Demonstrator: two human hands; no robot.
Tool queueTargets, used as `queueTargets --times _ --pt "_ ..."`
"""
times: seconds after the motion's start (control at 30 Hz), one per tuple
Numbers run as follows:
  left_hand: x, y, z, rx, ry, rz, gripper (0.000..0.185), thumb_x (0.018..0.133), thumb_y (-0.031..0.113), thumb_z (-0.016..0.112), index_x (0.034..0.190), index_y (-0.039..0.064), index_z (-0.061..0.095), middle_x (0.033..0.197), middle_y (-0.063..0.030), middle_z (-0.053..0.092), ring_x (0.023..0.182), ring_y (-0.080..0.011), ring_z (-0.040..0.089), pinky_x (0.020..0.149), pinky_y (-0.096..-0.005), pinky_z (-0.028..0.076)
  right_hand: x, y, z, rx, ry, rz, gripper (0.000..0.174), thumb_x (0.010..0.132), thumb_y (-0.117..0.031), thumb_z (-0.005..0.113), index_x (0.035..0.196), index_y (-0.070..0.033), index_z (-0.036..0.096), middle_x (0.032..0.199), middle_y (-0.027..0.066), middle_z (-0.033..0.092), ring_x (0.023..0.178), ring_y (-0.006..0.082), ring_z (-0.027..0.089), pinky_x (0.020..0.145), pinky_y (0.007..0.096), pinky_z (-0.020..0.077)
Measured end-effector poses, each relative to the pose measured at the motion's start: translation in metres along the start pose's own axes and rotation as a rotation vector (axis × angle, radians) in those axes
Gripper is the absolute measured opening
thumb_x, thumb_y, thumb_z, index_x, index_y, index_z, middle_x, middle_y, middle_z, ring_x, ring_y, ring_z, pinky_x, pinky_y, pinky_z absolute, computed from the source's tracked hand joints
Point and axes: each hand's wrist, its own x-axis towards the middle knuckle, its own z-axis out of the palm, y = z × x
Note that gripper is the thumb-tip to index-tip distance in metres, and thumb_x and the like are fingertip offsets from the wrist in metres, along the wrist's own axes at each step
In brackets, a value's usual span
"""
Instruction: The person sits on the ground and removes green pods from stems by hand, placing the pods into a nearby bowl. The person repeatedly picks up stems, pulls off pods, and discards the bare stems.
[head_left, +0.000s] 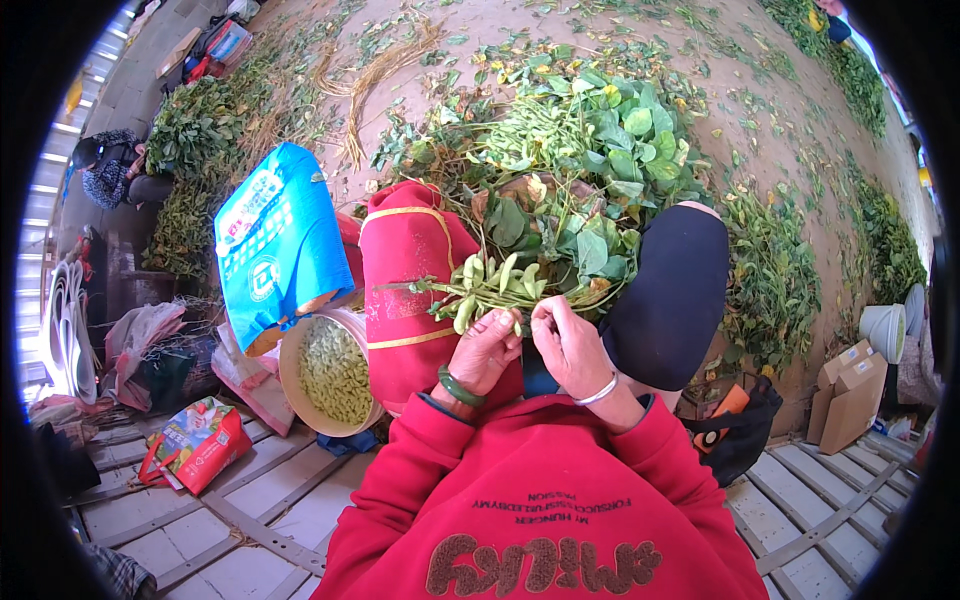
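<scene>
A soybean stalk (495, 289) with plump green pods lies across the front of my lap. My left hand (484, 349), with a green bangle at its wrist, pinches a green pod (516, 321) between thumb and fingertips. Close beside it on the right, my right hand (570, 349) wears a silver bangle. Its fingers are curled at the stalk, and whether they grip it is hidden. Leafy soybean plants (577, 232) are heaped between my knees and beyond. Left of my red-covered knee stands a tilted bucket (287, 375) of picked green pods (334, 371).
A blue bag (285, 232) stands beside the bucket. Another person (112, 172) sits at far left near piled plants (199, 120). A red shopping bag (199, 442) lies lower left. At right are more plants (772, 277), a black bag (739, 435), cardboard boxes (847, 397) and a white bucket (883, 330).
</scene>
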Motion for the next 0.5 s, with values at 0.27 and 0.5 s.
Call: queueTargets --times 0.27,0.5 --pt "0.005 -0.012 0.0 0.378 0.167 0.124 0.017 0.088 0.02 0.055 0.08 0.006 0.061 0.064 0.0045 0.051 0.053 -0.0025 0.036 0.049 -0.0178 0.028 -0.011 0.039 0.028 0.358 -0.229 0.313 0.018 0.091 -0.016 0.034 0.088 -0.001 0.042 0.061 0.0093 0.053 0.059 0.0208 0.056 0.059 0.0329 0.0442" --pt "0.006 -0.005 -0.015 0.334 0.008 0.008 0.018 0.09 0.022 0.051 0.083 0.006 0.056 0.068 0.0017 0.054 0.055 -0.0036 0.039 0.05 -0.018 0.03 -0.003 0.037 0.019 0.858 -0.429 0.773 0.012 0.092 -0.016 0.036 0.089 -0.009 0.045 0.059 -0.0027 0.042 0.042 0.0079 0.035 0.036 0.0225 0.0271"
